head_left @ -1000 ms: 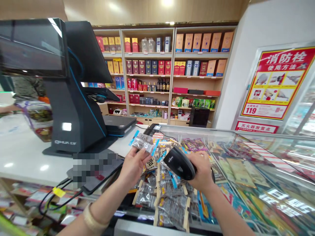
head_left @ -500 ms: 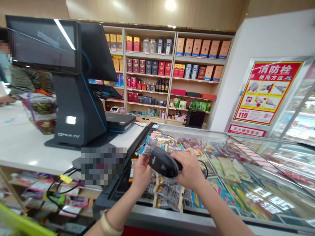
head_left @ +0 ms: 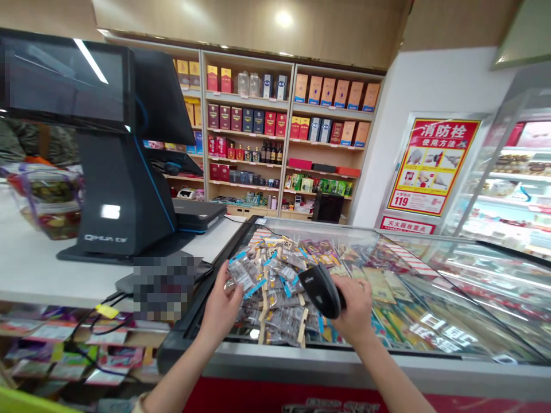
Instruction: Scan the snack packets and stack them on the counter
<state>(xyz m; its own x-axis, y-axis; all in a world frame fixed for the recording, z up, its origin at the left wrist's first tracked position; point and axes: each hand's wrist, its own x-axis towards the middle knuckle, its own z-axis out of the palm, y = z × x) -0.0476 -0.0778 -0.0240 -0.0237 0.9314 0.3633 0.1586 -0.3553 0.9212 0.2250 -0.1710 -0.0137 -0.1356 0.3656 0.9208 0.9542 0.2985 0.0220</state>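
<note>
Over the glass lid of the chest freezer (head_left: pixel 430 298), both of the person's bare hands are working just above the near edge. The left hand (head_left: pixel 221 307) is gripping a small silver snack packet with blue edges (head_left: pixel 241 274), its fingers and thumb closed on the packet's lower part so that the packet is sticking up and away from the palm. The right hand (head_left: pixel 355 310) is wrapped tight around the handle of a black barcode scanner (head_left: pixel 321 289), whose head is pointing left towards the packet; the two are near each other but not touching. Between and just beyond the hands a heap of similar snack packets (head_left: pixel 275 310) is lying on the glass, some with tan card strips, spreading from under the left hand's fingertips across to the scanner. Left of the left hand a dark flat object, blurred out, is sitting at the edge of the white counter (head_left: pixel 34 269), with cables (head_left: pixel 92 332) hanging below it. Farther left and beyond that hand a black point-of-sale terminal (head_left: pixel 120 195) is standing on the counter, and a clear bag of goods (head_left: pixel 47 201) is resting behind it. Far beyond both hands, wooden shelves (head_left: pixel 284 115) are carrying boxed goods, and a red and yellow poster (head_left: pixel 430 166) is hanging on the wall beyond the right hand
</note>
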